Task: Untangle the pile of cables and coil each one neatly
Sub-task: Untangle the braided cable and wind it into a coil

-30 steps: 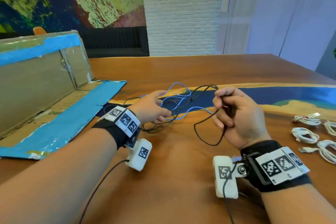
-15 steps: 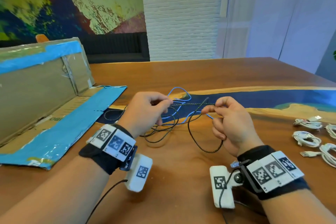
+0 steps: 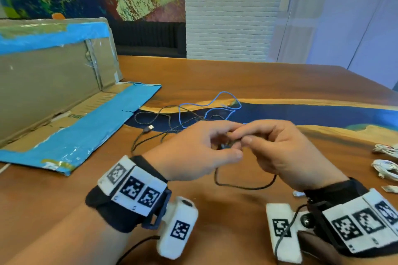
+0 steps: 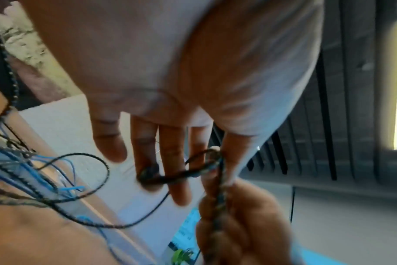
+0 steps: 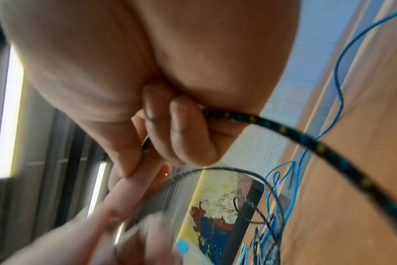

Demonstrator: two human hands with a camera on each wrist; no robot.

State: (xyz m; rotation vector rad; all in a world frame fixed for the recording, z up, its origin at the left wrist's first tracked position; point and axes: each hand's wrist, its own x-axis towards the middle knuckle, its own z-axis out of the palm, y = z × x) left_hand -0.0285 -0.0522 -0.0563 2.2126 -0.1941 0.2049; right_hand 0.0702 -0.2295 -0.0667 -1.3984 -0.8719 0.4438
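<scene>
Above the table's middle, my left hand (image 3: 234, 143) and right hand (image 3: 242, 138) meet fingertip to fingertip. Both hold the black braided cable (image 3: 243, 187), which hangs in a loop beneath them. In the left wrist view the left hand (image 4: 207, 161) pinches it between thumb and forefinger, and a turn of the black cable (image 4: 170, 176) crosses the straighter fingers. In the right wrist view the right hand (image 5: 170, 136) curls round the black cable (image 5: 283, 129). The rest of it lies tangled with a thin blue cable (image 3: 206, 105) on the table behind, its USB plug (image 3: 148, 129) to the left.
An opened cardboard box (image 3: 53, 92) with blue tape lies at the left, its flap flat on the wooden table (image 3: 237, 75). Several coiled white cables (image 3: 385, 166) sit at the right edge. A small white plug (image 3: 298, 193) lies by my right wrist.
My hands have closed the gap between them and now touch at the fingertips. The black cable's loop hangs shorter beneath them, and the tangle stays on the table behind.
</scene>
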